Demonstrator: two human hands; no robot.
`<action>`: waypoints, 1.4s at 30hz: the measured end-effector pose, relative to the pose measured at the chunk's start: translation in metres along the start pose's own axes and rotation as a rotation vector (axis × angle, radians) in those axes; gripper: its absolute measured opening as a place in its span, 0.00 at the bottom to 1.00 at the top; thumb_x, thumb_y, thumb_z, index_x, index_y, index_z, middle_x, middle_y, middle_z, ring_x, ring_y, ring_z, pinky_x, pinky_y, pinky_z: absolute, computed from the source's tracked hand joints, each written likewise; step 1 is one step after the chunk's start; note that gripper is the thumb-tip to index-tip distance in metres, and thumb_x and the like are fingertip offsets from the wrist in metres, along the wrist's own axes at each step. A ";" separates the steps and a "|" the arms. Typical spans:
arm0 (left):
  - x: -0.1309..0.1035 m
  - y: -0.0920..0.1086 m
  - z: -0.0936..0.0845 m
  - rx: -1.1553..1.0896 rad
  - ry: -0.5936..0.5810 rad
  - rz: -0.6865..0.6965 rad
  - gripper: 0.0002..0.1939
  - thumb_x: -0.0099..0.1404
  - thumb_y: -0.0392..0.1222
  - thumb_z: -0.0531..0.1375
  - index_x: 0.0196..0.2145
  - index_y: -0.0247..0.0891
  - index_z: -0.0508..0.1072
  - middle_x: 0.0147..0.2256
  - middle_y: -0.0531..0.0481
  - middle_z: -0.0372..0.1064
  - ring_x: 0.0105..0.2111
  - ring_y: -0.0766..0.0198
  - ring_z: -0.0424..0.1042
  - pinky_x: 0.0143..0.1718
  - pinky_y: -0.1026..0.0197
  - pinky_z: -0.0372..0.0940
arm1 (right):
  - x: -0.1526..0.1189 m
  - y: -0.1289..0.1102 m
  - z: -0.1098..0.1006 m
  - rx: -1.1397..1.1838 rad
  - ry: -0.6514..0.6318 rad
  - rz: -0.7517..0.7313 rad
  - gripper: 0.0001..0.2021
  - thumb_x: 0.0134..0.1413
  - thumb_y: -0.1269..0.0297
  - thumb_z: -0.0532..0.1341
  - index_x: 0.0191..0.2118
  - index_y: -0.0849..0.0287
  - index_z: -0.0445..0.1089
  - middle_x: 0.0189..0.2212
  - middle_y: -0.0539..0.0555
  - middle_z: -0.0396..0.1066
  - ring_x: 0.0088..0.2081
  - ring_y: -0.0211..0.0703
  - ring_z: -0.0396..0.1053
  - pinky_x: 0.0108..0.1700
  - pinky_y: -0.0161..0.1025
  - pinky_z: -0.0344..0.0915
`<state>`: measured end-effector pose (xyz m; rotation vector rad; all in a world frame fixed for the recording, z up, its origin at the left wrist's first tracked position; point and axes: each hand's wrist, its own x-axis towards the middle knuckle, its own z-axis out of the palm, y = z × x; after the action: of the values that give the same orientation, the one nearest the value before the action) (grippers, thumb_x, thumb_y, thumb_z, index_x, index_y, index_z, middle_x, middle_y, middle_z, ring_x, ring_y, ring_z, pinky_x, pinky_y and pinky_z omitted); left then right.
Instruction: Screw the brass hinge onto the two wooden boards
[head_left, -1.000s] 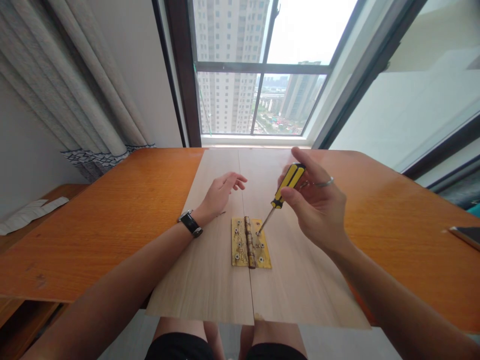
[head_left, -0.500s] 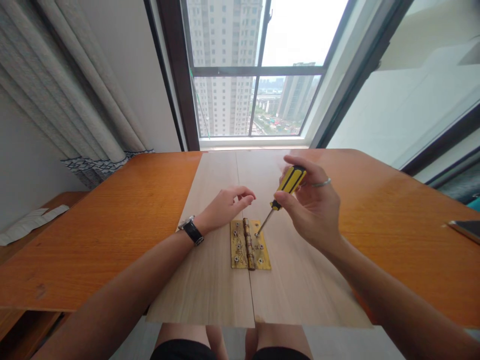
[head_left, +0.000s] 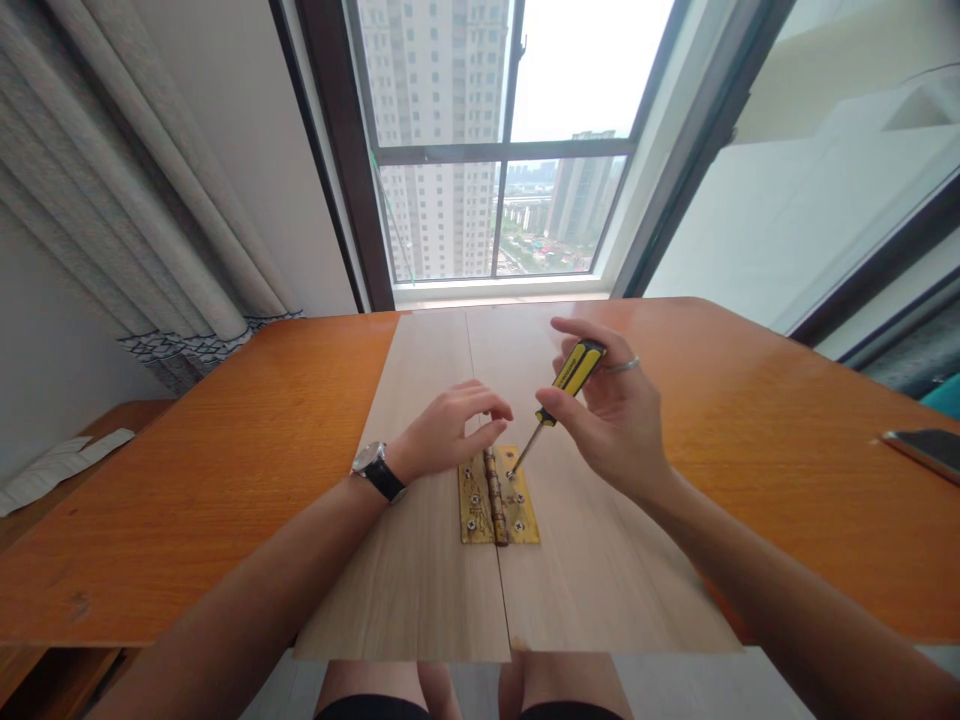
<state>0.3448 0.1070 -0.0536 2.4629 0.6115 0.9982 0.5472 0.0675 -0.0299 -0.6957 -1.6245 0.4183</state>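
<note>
A brass-coloured hinge [head_left: 499, 508] lies across the seam between two pale wooden boards [head_left: 420, 580], with several screws in its two leaves. My right hand [head_left: 619, 410] grips the yellow and black handle of a screwdriver [head_left: 576, 378], which leans to the right. Its tip meets a screw [head_left: 511, 475] in the upper part of the hinge's right leaf. Just above the hinge's left leaf is my left hand [head_left: 461, 425], fingers loosely curved and apart, holding nothing. The watch-wearing wrist rests by the left board.
Under the boards is an orange-brown wooden table [head_left: 285, 400]. A dark flat device [head_left: 926, 450] lies at its right side. White paper or cloth [head_left: 60, 470] is at the far left, below a grey curtain [head_left: 150, 180]. A window stands behind the table.
My left hand has shifted slightly down and closer to the hinge, covering its upper left corner. My right hand's grip on the screwdriver has changed slightly, with the tip still at the same screw.
</note>
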 end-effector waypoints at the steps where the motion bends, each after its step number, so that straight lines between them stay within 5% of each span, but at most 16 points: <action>1: 0.000 0.002 0.000 0.024 -0.048 0.052 0.08 0.70 0.41 0.56 0.38 0.37 0.74 0.36 0.46 0.75 0.40 0.59 0.71 0.47 0.55 0.66 | 0.000 0.001 -0.001 -0.007 0.006 0.008 0.33 0.53 0.61 0.72 0.63 0.41 0.64 0.43 0.51 0.67 0.39 0.43 0.66 0.45 0.45 0.72; 6: 0.000 0.008 0.001 0.126 -0.198 0.153 0.05 0.67 0.41 0.59 0.36 0.38 0.72 0.36 0.47 0.74 0.42 0.57 0.69 0.50 0.53 0.64 | 0.002 -0.002 0.002 0.113 -0.021 -0.032 0.39 0.55 0.60 0.71 0.69 0.38 0.56 0.38 0.50 0.71 0.37 0.44 0.69 0.42 0.47 0.75; 13: 0.000 0.010 0.004 0.214 -0.345 0.217 0.07 0.64 0.40 0.61 0.29 0.39 0.67 0.30 0.50 0.69 0.36 0.59 0.65 0.44 0.57 0.63 | 0.003 -0.010 0.002 0.240 -0.086 -0.016 0.23 0.65 0.65 0.60 0.63 0.45 0.64 0.41 0.52 0.73 0.40 0.44 0.75 0.44 0.49 0.75; 20: 0.001 0.010 0.006 0.148 -0.357 0.206 0.07 0.63 0.36 0.58 0.27 0.39 0.64 0.29 0.51 0.66 0.34 0.61 0.65 0.40 0.59 0.63 | 0.003 -0.005 0.002 0.074 0.030 -0.003 0.27 0.54 0.61 0.70 0.59 0.46 0.69 0.43 0.52 0.70 0.40 0.42 0.68 0.44 0.43 0.71; 25: 0.001 0.012 0.005 0.147 -0.367 0.180 0.07 0.59 0.33 0.59 0.27 0.40 0.64 0.29 0.51 0.65 0.34 0.61 0.64 0.41 0.59 0.63 | 0.004 -0.010 0.003 0.196 -0.050 -0.017 0.31 0.61 0.67 0.63 0.67 0.41 0.58 0.41 0.51 0.71 0.37 0.43 0.70 0.41 0.47 0.73; 32: 0.002 0.014 0.008 0.181 -0.377 0.159 0.07 0.60 0.33 0.59 0.28 0.40 0.63 0.29 0.51 0.66 0.34 0.61 0.64 0.40 0.59 0.63 | 0.005 -0.009 -0.001 0.179 -0.070 -0.040 0.25 0.61 0.59 0.64 0.63 0.45 0.63 0.44 0.54 0.72 0.41 0.46 0.71 0.47 0.51 0.73; 37: 0.001 0.013 0.009 0.189 -0.370 0.176 0.08 0.61 0.34 0.58 0.27 0.40 0.61 0.30 0.50 0.67 0.35 0.61 0.65 0.40 0.59 0.63 | 0.004 -0.002 0.001 0.024 0.023 -0.055 0.32 0.55 0.57 0.70 0.64 0.39 0.63 0.39 0.52 0.66 0.35 0.43 0.64 0.38 0.44 0.72; 42: 0.002 0.011 0.011 0.215 -0.370 0.182 0.10 0.62 0.36 0.59 0.27 0.41 0.59 0.29 0.50 0.67 0.35 0.60 0.64 0.40 0.59 0.63 | 0.002 -0.006 0.003 0.079 -0.021 -0.092 0.36 0.60 0.66 0.65 0.69 0.36 0.55 0.36 0.51 0.69 0.33 0.45 0.64 0.32 0.43 0.69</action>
<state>0.3562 0.0966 -0.0538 2.8369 0.3943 0.5326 0.5431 0.0646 -0.0247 -0.5572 -1.6439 0.4215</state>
